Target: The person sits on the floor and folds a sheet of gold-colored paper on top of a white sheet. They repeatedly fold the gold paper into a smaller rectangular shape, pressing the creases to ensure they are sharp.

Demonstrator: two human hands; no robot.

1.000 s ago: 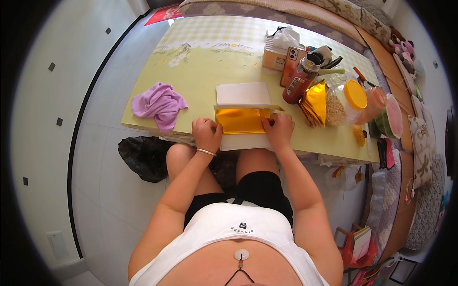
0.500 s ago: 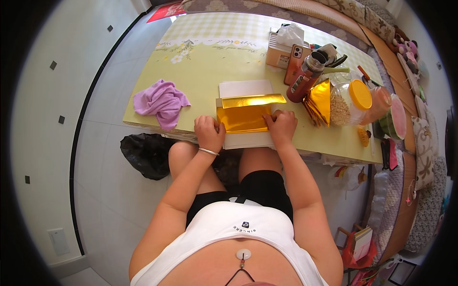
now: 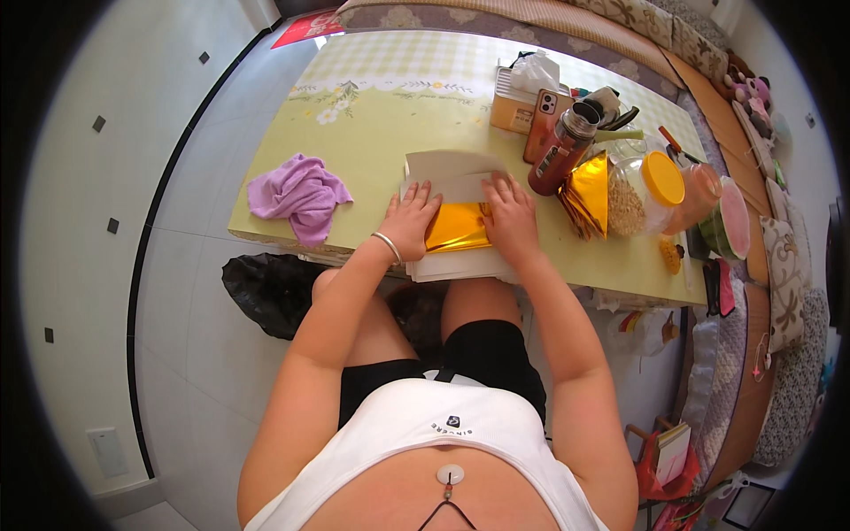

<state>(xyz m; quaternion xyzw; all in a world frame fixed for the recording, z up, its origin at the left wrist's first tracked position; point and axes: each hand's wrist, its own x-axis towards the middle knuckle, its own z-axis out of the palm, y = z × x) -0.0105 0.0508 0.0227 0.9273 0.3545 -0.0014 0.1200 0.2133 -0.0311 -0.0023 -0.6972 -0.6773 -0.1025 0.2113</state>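
Observation:
A sheet of shiny gold foil paper (image 3: 457, 234) lies folded near the front edge of the table, between my two hands. Under it are sheets of white paper (image 3: 460, 264), which show along the near side and beyond the far side, where the top sheet curves up a little. My left hand (image 3: 409, 221), with a silver bangle at its wrist, rests flat on the left end of the foil. Fingers stretched forward, my right hand (image 3: 511, 218) presses on the right end. Both palms cover the foil's ends, so its full outline is hidden.
A purple cloth (image 3: 300, 198) lies left on the table (image 3: 390, 133). To the right stand a dark red flask (image 3: 561, 152), a phone (image 3: 544, 124), folded gold foil pieces (image 3: 586, 199), a yellow-lidded jar (image 3: 637, 199) and a cut watermelon (image 3: 731, 221). A black bag (image 3: 270, 292) sits below.
Both hands have moved forward from the foil's near corners and flattened onto it. The raised far flap of the foil now lies down, and less gold shows.

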